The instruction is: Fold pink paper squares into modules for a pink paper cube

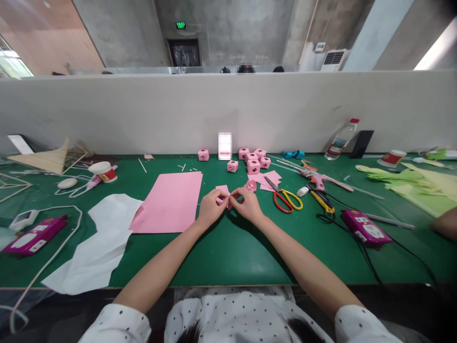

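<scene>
Both my hands meet over the green table (228,252) and pinch a small folded piece of pink paper (223,191) between them. My left hand (210,207) grips its left side with closed fingers. My right hand (246,204) grips its right side the same way. A large pink sheet (169,202) lies flat just left of my left hand. A small pink folded piece (250,185) lies just beyond my right hand. Several finished pink paper cubes (254,161) stand farther back.
Red and yellow scissors (287,197), a yellow cutter (323,200) and a glue gun (321,180) lie to the right. A magenta power strip (366,228) with black cable sits beyond them. White paper (100,247), a cup (103,171) and another power strip (34,236) lie left. A water bottle (341,140) stands by the back wall.
</scene>
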`<move>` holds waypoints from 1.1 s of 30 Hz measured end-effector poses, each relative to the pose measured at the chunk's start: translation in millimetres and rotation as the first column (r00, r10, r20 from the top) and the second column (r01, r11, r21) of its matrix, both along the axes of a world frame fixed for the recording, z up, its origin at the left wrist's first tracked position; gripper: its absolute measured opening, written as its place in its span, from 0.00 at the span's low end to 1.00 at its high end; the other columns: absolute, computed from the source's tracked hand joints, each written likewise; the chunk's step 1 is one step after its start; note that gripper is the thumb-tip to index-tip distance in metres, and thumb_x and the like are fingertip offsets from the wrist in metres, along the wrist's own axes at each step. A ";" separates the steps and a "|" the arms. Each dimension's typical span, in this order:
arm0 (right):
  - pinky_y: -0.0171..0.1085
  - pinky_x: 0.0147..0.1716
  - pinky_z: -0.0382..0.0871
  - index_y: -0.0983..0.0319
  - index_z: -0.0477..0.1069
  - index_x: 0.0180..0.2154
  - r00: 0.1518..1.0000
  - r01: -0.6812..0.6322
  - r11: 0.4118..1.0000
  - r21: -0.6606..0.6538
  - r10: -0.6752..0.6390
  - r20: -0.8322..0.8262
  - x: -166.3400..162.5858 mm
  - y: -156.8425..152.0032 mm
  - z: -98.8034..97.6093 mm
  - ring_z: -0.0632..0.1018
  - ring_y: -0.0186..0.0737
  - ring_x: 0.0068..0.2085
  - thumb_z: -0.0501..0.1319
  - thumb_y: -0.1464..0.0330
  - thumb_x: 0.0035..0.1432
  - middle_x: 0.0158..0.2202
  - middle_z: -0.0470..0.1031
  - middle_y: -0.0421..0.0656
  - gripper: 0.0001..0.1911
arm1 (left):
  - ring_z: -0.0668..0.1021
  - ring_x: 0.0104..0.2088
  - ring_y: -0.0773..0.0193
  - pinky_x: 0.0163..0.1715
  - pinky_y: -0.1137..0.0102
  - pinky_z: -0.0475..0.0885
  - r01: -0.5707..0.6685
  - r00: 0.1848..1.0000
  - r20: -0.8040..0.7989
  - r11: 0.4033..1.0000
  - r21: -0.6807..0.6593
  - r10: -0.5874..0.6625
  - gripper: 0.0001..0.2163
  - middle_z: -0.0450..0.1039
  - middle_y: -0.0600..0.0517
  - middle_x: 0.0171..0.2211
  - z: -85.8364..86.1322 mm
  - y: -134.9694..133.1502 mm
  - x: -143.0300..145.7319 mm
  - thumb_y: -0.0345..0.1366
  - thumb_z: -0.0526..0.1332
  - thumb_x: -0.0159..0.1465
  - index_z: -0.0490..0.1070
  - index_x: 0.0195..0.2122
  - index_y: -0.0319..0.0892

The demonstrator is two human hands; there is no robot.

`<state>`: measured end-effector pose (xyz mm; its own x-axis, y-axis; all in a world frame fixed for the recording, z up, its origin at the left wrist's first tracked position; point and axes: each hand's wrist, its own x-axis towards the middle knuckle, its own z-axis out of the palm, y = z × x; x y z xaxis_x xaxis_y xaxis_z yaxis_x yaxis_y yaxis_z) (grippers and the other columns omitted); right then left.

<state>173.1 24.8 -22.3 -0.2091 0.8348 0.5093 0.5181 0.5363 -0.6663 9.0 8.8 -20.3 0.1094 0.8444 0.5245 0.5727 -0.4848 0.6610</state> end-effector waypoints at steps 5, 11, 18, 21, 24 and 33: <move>0.33 0.30 0.64 0.60 0.68 0.26 0.998 0.039 0.999 0.035 -0.041 0.055 -2.9 -2.6 -1.0 0.74 0.36 0.30 0.61 0.68 0.56 0.28 0.74 0.40 0.06 | 0.76 0.34 0.63 0.31 0.72 0.70 -0.068 0.997 -0.038 0.998 -0.003 0.068 0.03 0.74 0.51 0.31 0.6 -0.7 1.6 0.33 0.61 0.60 0.73 0.29 0.43; 0.34 0.29 0.63 0.59 0.65 0.24 0.991 0.102 0.992 0.076 -0.108 0.078 -0.8 -1.4 0.1 0.72 0.37 0.29 0.61 0.69 0.53 0.26 0.72 0.39 0.08 | 0.76 0.32 0.63 0.32 0.71 0.69 -0.136 0.990 -0.033 0.990 0.025 0.137 0.03 0.73 0.53 0.29 -1.7 5.0 -2.9 0.31 0.61 0.57 0.71 0.27 0.43; 0.35 0.31 0.66 0.59 0.68 0.27 0.991 0.123 0.991 0.051 -0.125 0.047 7.6 2.8 1.1 0.74 0.39 0.32 0.59 0.68 0.57 0.28 0.75 0.41 0.07 | 0.77 0.34 0.65 0.34 0.70 0.71 -0.096 0.993 0.065 0.995 0.011 0.095 0.04 0.75 0.52 0.36 -2.2 10.3 -11.8 0.35 0.60 0.62 0.73 0.37 0.43; 0.37 0.35 0.67 0.59 0.72 0.30 0.995 0.034 0.995 0.093 -0.043 0.096 7.9 1.3 2.6 0.75 0.40 0.36 0.59 0.66 0.60 0.31 0.77 0.43 0.07 | 0.78 0.37 0.65 0.34 0.71 0.72 0.011 0.999 0.037 1.000 0.002 -0.011 0.11 0.75 0.50 0.41 -1.0 7.1 -8.7 0.39 0.62 0.63 0.73 0.45 0.45; 0.37 0.38 0.67 0.59 0.74 0.32 0.991 -0.015 0.991 0.133 -0.002 0.131 6.4 -1.1 4.0 0.75 0.41 0.38 0.59 0.67 0.60 0.34 0.77 0.44 0.07 | 0.77 0.36 0.64 0.33 0.72 0.71 0.075 0.995 -0.059 0.997 -0.002 -0.075 0.07 0.75 0.51 0.35 1.0 3.0 -5.1 0.39 0.59 0.66 0.76 0.37 0.45; 0.35 0.31 0.67 0.60 0.74 0.28 0.981 0.189 0.981 -0.045 -0.191 -0.041 6.5 4.6 2.5 0.76 0.37 0.30 0.61 0.70 0.51 0.27 0.77 0.40 0.04 | 0.74 0.31 0.66 0.31 0.72 0.68 -0.093 0.993 -0.067 0.994 0.065 0.097 0.07 0.71 0.53 0.29 1.0 2.4 -1.8 0.34 0.59 0.63 0.71 0.28 0.42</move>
